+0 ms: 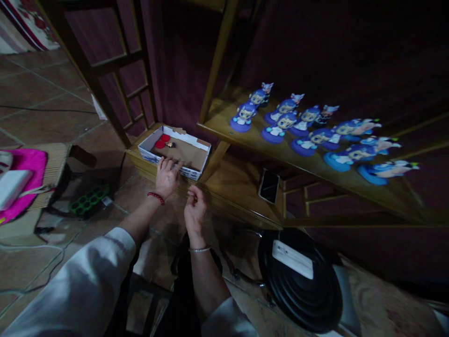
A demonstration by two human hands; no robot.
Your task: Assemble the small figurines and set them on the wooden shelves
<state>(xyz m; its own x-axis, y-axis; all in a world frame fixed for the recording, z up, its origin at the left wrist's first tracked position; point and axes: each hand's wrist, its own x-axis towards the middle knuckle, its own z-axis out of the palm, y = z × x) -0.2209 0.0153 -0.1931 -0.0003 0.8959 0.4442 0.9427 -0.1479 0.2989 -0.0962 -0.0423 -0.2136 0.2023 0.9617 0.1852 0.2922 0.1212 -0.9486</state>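
A shallow white cardboard box (205,157) with a printed outer side sits on a wooden ledge. Inside it, toward the left end, lie a small dark-haired figure (170,144) and a red piece (162,141). My left hand (167,178), with a red bead bracelet at the wrist, rests at the box's near wall. Its fingers are apart and reach over the edge. Just right of it, in front of the box, my right hand (195,208) has its fingers curled toward the thumb. Whatever is between those fingertips, if anything, is too small to tell.
Several blue-haired figurines on round bases (280,125) stand in rows on the wooden shelf (224,122). A phone (269,185) lies on the lower ledge. At right is a black round stool (298,290) bearing a white device (293,259). A green perforated tray (89,200) sits at left.
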